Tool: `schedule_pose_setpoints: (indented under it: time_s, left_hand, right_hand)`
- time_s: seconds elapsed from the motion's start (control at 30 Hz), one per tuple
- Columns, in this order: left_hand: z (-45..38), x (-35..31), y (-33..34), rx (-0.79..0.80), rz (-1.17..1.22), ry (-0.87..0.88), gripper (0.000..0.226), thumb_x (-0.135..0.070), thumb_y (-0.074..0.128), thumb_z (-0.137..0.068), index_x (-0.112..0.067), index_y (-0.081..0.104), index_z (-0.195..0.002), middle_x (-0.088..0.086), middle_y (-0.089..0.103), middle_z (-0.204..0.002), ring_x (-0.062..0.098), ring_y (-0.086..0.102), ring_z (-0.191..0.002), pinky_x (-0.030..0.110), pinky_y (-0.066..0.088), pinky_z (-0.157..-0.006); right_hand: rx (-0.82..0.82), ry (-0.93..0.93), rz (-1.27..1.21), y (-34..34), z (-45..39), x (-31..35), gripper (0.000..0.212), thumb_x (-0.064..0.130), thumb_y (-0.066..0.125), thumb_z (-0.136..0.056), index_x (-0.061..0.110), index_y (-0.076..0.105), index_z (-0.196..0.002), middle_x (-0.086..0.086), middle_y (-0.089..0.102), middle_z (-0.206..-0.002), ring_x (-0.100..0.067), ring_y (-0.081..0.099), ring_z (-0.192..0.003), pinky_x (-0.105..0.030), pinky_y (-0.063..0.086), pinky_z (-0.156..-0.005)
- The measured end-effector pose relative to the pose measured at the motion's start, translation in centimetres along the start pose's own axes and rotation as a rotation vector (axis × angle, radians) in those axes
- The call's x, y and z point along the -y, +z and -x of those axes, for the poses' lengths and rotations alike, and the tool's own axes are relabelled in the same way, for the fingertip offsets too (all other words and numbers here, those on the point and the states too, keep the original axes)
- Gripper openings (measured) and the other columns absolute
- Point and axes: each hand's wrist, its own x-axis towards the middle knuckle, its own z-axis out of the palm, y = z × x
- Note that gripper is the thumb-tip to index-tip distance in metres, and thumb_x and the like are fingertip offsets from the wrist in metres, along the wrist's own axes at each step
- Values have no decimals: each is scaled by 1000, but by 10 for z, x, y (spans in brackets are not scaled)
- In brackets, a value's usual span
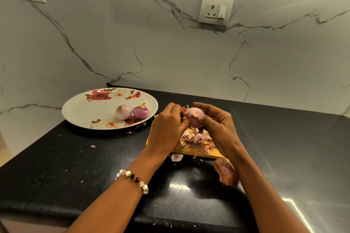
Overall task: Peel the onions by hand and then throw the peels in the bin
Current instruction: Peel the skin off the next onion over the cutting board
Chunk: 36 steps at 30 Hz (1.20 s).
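Both hands' fingers gripping onion, chopping board mostly hidden by peels

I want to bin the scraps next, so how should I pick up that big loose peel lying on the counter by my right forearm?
Take the large peel by its curled upper edge, coming from above on its left side, since your right forearm covers its right side. It looks thin and cupped, so a light pinch at the rim should lift it off the black counter.
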Motion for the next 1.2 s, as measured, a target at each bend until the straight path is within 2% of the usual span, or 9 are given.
schedule_pose_setpoints:
  time_s: [0.13, 0.3, 0.4, 0.5, 0.63, 0.77, 0.9, 1.03, 1.2]
  left_hand:
    - [-3, 2, -2, -1, 9, -29, 14, -16, 67, -86, -6, 59, -85, 6, 57, -87, 15, 55, -68, 21, 46, -55]
    - [-6, 3, -7, -58, 67, -133, 13, -18, 65, -89, -6, 60, -87, 4, 55, -88, 11, 50, -72, 7, 32, -57]
    - [-7, 6, -7, -73, 62, -234, 12, -18, 64, -89, -6, 60, -90, 3, 56, -90, 11, 50, -76, 8, 32, -56]
    - [-7, 11, -4, -53, 46, -361, 12, -19, 60, -90, -8, 61, -88, 5, 59, -89, 13, 53, -78, 10, 31, -56]
    - [-5, 15, -3, -26, 78, -425, 13, -17, 63, -87, -8, 65, -98, 5, 65, -97, 14, 59, -86, 21, 44, -67]
    - [-8, 8, -9, -96, 258, -302, 18, -12, 66, -87, -10, 69, -105, 1, 70, -99, 9, 64, -84, 9, 47, -68]
    - [-9, 1, -14, -81, 391, -91, 21, -17, 71, -85, -10, 73, -104, 0, 71, -96, 5, 65, -78, 8, 49, -64]
    - [-7, 4, -11, 29, 308, 113, 24, -16, 72, -82, -7, 73, -105, 6, 73, -93, 9, 67, -80, 8, 51, -67]
    - [-7, 7, -12, 69, 277, 164, 22, -10, 73, -80, -4, 73, -101, 9, 74, -93, 10, 67, -83, 3, 48, -73]
  right_hand:
    - [24, 3, -55, -1, 1, 1, 29, -2, 57, -92, 11, 66, -117, -9, 70, -114, -29, 67, -104, -28, 56, -73]
    - [46, 35, -225, -1, 2, 5, 28, -5, 54, -90, 8, 67, -111, -5, 72, -107, -28, 67, -99, -29, 57, -68]
    - [38, 56, -385, -3, 0, 5, 30, 6, 56, -80, 8, 72, -106, -10, 69, -112, -29, 65, -104, -31, 59, -71]
    - [9, 68, -451, -6, -2, 7, 34, 8, 52, -79, 3, 69, -108, -17, 66, -115, -31, 62, -104, -32, 58, -69]
    - [-21, 55, -437, -10, -3, 7, 35, 10, 50, -80, 1, 66, -109, -16, 66, -112, -30, 61, -98, -28, 56, -63]
    - [-7, 51, -343, -12, -3, 6, 29, 6, 55, -82, 4, 69, -107, -15, 68, -113, -27, 65, -99, -31, 55, -70]
    - [39, 44, -173, -11, 0, 3, 30, -7, 48, -92, 5, 68, -110, -9, 72, -107, -26, 67, -101, -33, 57, -78]
    - [58, 48, -30, -10, 1, 2, 33, 12, 54, -82, 10, 69, -112, -10, 72, -109, -30, 67, -102, -41, 54, -86]
    - [55, 58, 32, -9, 3, 3, 29, 13, 55, -83, 19, 73, -105, -7, 73, -106, -31, 67, -102, -59, 47, -94]
